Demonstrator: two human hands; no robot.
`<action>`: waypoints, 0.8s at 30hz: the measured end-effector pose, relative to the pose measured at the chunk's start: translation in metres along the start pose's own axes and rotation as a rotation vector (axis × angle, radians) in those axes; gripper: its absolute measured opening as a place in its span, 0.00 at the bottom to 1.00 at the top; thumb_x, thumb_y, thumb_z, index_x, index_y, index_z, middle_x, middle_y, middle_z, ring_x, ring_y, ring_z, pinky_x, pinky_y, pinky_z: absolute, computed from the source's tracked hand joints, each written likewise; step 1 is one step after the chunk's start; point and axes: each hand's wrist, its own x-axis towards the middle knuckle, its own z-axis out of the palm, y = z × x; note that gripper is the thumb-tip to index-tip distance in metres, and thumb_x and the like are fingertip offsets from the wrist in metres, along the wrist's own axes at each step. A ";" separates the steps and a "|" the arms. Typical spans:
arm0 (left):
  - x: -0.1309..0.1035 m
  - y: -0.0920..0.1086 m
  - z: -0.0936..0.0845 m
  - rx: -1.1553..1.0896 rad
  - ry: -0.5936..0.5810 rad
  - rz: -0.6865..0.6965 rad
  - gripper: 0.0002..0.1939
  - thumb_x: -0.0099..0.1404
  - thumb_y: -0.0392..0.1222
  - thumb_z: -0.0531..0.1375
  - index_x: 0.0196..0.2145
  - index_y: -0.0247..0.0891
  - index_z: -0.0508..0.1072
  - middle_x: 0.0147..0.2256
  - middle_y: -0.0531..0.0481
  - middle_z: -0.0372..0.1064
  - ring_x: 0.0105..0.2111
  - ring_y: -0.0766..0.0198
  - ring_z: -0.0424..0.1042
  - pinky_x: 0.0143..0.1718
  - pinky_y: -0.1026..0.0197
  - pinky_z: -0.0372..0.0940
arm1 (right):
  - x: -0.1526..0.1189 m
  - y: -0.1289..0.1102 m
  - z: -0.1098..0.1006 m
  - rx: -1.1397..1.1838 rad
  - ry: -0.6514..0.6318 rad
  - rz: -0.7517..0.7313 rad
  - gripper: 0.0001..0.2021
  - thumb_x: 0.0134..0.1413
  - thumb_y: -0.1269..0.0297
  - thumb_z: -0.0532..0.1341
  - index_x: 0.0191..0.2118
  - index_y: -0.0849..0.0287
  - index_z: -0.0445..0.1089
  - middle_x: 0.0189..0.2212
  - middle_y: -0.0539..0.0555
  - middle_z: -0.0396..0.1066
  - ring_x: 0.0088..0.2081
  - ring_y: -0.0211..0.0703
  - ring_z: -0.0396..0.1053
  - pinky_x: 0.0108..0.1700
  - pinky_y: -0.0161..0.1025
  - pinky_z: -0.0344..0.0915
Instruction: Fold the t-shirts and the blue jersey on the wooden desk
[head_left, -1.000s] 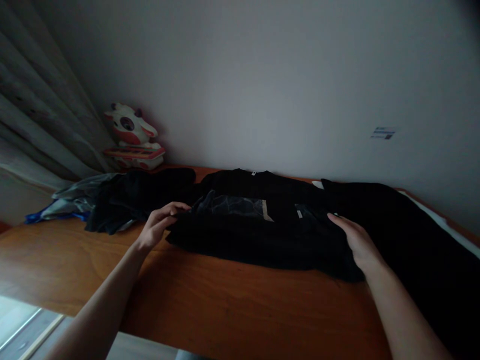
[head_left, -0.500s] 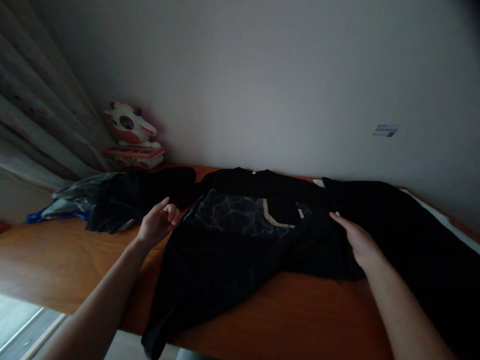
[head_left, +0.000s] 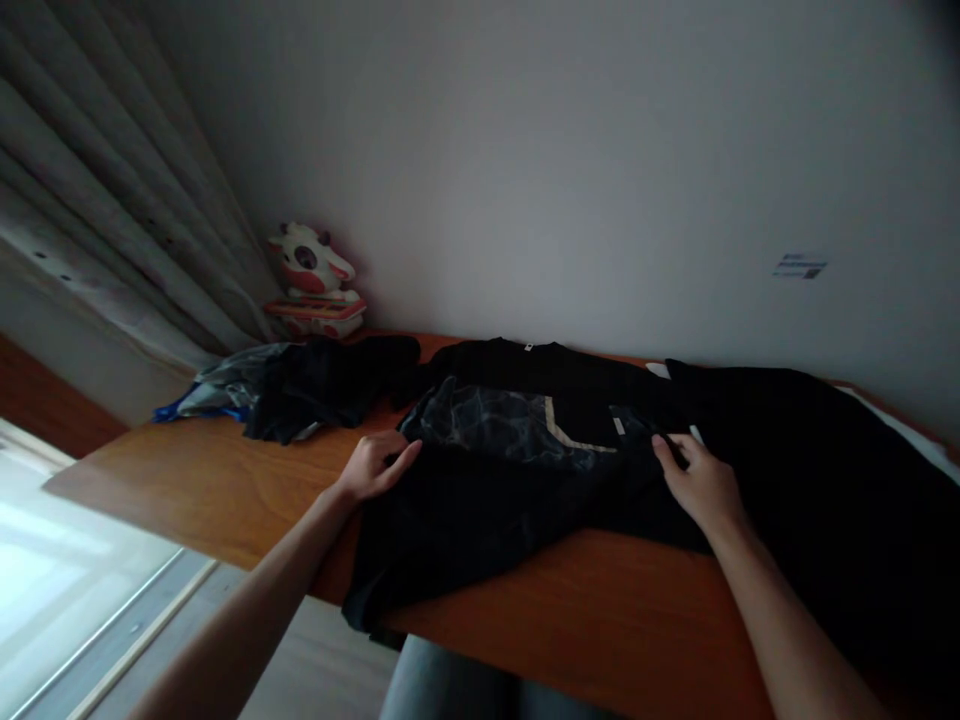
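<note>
A black shirt [head_left: 472, 510] lies spread on the wooden table, its small white neck label near the wall and its lower part hanging over the front edge. Across its middle runs a dark panel with pale marbled lines [head_left: 487, 420], edged with beige trim; whether this is part of the shirt I cannot tell. My left hand [head_left: 379, 465] is closed at the left edge of the cloth, thumb on top and fingertips partly hidden. On the other side, my right hand [head_left: 697, 480] pinches a fold of the same dark cloth between thumb and fingers.
Crumpled dark, grey and blue clothes [head_left: 322, 390] are heaped on the table [head_left: 195, 490] at left. Behind them sits a cow-shaped toy keyboard [head_left: 315, 285] by the curtain [head_left: 112, 200]. More black cloth [head_left: 810, 480] covers the right end. A wall stands behind.
My left hand has moved in to the cloth's left edge and closed there. My right hand has turned and now pinches the cloth. The view has swung slightly left.
</note>
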 end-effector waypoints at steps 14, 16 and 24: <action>-0.078 0.002 -0.030 0.085 -0.356 0.199 0.19 0.70 0.52 0.60 0.57 0.52 0.76 0.68 0.47 0.60 0.66 0.46 0.61 0.68 0.40 0.54 | -0.065 0.007 -0.015 -0.121 0.131 -0.346 0.24 0.59 0.38 0.50 0.32 0.53 0.70 0.35 0.66 0.77 0.40 0.63 0.76 0.42 0.51 0.70; -0.078 0.003 -0.028 0.021 -0.275 0.166 0.15 0.74 0.48 0.55 0.51 0.48 0.79 0.62 0.46 0.69 0.63 0.51 0.65 0.67 0.46 0.57 | -0.075 0.002 -0.022 -0.106 0.103 -0.313 0.22 0.59 0.40 0.50 0.33 0.53 0.69 0.32 0.64 0.77 0.35 0.60 0.77 0.37 0.49 0.70; -0.074 0.020 -0.050 -0.193 -0.062 -0.249 0.22 0.73 0.57 0.51 0.38 0.38 0.76 0.31 0.49 0.74 0.31 0.60 0.74 0.33 0.62 0.68 | -0.105 0.013 -0.080 0.173 -0.208 -0.096 0.28 0.48 0.34 0.60 0.39 0.55 0.77 0.36 0.59 0.81 0.44 0.59 0.79 0.42 0.44 0.75</action>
